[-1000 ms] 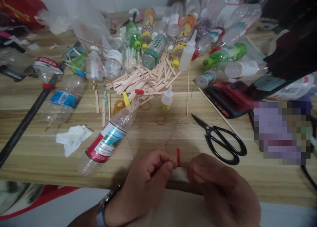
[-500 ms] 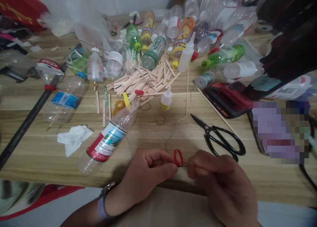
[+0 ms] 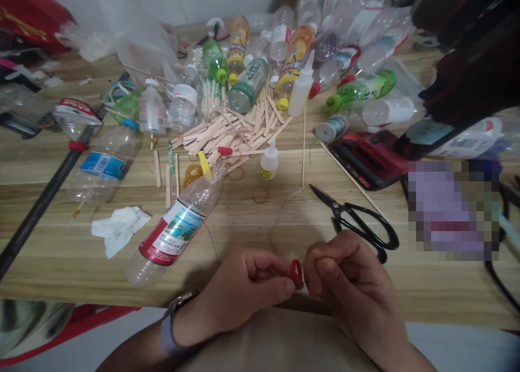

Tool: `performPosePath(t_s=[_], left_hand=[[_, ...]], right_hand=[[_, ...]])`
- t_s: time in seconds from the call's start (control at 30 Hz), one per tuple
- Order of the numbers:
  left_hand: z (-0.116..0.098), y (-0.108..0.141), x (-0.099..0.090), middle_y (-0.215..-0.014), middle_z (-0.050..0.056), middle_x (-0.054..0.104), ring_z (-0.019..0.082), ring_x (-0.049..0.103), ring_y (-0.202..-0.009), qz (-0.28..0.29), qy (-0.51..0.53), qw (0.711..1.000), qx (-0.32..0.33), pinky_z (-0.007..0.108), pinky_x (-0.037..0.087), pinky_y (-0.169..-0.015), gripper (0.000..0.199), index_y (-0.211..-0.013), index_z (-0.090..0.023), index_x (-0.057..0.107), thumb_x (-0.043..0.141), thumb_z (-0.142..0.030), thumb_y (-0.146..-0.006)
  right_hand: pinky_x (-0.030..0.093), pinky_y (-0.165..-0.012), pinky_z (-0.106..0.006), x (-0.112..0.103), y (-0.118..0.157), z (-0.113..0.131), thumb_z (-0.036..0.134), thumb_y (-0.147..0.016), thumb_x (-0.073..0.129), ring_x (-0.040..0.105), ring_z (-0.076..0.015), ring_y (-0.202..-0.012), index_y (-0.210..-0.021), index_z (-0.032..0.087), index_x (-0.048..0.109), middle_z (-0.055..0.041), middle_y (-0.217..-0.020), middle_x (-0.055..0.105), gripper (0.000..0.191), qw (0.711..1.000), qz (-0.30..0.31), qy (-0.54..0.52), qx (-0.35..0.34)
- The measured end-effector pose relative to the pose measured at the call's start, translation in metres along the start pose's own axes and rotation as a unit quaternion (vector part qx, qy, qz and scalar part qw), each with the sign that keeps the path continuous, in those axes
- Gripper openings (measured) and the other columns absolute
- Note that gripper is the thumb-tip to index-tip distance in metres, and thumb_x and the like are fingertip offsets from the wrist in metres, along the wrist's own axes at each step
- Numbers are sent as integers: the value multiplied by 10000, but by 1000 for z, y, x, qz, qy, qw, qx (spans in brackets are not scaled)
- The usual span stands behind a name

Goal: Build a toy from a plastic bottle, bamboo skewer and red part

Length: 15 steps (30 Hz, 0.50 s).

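Observation:
My left hand (image 3: 244,291) and my right hand (image 3: 349,285) meet at the near table edge, both pinching a small red bottle cap (image 3: 296,271) between their fingertips. A thin wire (image 3: 280,220) curves away from the cap across the wood. Black scissors (image 3: 357,223) lie just beyond my right hand. A clear plastic bottle with a red label (image 3: 174,231) lies on its side to the left of my left hand. A watch sits on my left wrist.
The wooden table (image 3: 260,209) holds a heap of craft sticks (image 3: 231,134), many plastic bottles (image 3: 284,52) at the back, a small glue bottle (image 3: 268,163), yellow rubber bands (image 3: 194,173), crumpled tissue (image 3: 117,228), a red tool (image 3: 374,155) and a black rod (image 3: 40,201) at left.
The red cap has turned between my fingers, and both hands have drawn closer together. The view has shifted slightly.

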<state>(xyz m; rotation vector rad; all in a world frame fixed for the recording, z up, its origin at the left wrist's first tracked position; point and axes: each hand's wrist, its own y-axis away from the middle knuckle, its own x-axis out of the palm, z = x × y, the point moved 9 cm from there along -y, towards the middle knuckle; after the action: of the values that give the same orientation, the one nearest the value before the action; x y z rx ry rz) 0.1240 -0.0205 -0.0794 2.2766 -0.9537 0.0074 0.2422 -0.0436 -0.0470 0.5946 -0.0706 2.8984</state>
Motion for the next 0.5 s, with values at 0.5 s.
performPosePath(t_s=[0.5], left_hand=[[-1, 5, -7, -617, -30, 568, 118, 485, -586, -88, -172, 980, 52, 215, 359, -533, 119, -735, -179, 648, 534, -208, -724]], right_hand=[[390, -528, -214, 9, 9, -1, 314, -1002, 607, 445, -101, -534, -848, 263, 602, 62, -615, 527, 161, 998, 56, 31, 5]])
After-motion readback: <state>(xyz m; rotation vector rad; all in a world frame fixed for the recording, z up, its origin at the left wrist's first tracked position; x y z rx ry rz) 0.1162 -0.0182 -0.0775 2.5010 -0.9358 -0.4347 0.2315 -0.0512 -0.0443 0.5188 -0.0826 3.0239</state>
